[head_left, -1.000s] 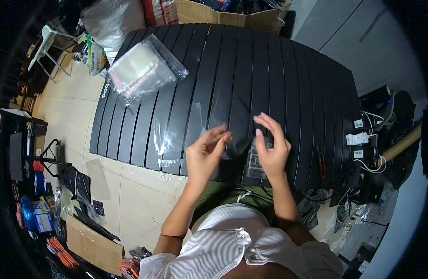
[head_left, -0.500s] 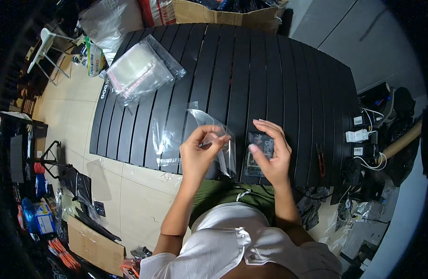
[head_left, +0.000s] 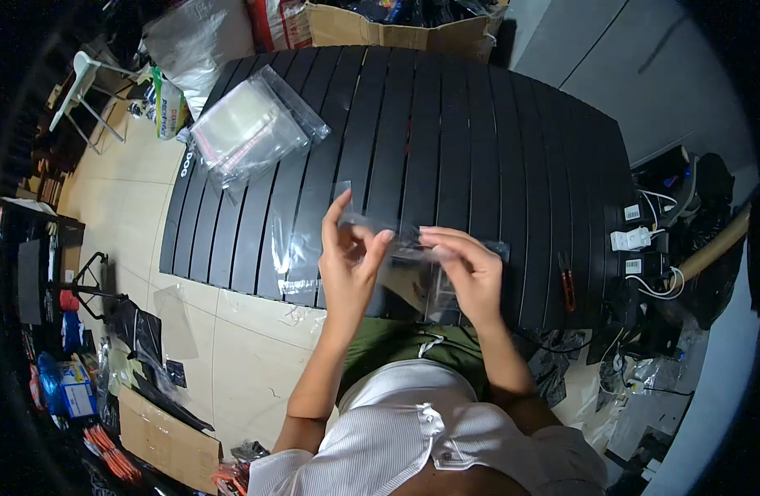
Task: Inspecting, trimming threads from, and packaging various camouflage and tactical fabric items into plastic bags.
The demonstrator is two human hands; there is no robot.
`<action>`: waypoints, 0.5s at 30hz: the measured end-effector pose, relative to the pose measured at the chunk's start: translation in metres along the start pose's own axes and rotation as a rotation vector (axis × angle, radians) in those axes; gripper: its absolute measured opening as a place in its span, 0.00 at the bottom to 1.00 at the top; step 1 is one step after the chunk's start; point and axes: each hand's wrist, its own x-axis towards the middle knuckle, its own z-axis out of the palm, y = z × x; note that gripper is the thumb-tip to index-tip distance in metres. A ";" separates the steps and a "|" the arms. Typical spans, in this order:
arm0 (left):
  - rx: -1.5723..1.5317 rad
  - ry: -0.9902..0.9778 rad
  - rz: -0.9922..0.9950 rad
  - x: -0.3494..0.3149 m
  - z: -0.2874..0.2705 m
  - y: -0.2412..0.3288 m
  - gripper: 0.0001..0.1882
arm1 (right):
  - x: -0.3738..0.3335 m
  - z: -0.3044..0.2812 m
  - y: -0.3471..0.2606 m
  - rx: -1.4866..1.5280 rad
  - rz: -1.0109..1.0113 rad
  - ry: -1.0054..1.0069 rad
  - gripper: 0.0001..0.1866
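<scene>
A clear plastic bag (head_left: 400, 269) stretches between my two hands above the near edge of the black slatted table (head_left: 446, 116), blurred by motion. My left hand (head_left: 345, 256) grips its left side with the thumb and curled fingers, the index finger pointing up. At the bag's upper right edge, my right hand (head_left: 472, 277) pinches the film between thumb and fingers. Beneath the right hand lies a flat dark patterned packet (head_left: 502, 248), mostly covered. Another clear bag (head_left: 293, 260) lies flat to the left of my left hand.
A stack of clear plastic bags (head_left: 252, 132) lies at the table's far left. A red-handled tool (head_left: 569, 285) rests on the right, close to white plugs and cables (head_left: 633, 240). An open cardboard box (head_left: 405, 35) stands beyond the far edge.
My right hand has moved left off the packet and taken hold of the bag. My left index finger has lifted, and the bag has swung across between the hands.
</scene>
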 end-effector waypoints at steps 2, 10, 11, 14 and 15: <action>0.530 0.037 0.372 0.001 -0.007 0.005 0.28 | -0.001 0.000 0.006 0.461 0.281 0.039 0.11; 0.628 -0.099 0.560 0.016 -0.019 0.016 0.12 | 0.006 -0.010 0.007 0.558 0.443 -0.095 0.23; 0.431 -0.134 0.307 0.015 -0.016 0.014 0.04 | 0.008 -0.014 0.009 0.598 0.472 -0.133 0.18; -0.072 -0.188 -0.044 0.017 -0.014 0.012 0.05 | 0.006 -0.010 0.001 0.127 0.195 0.143 0.13; -0.097 -0.214 -0.074 0.018 -0.015 0.014 0.05 | 0.006 -0.008 0.001 -0.054 -0.014 0.251 0.18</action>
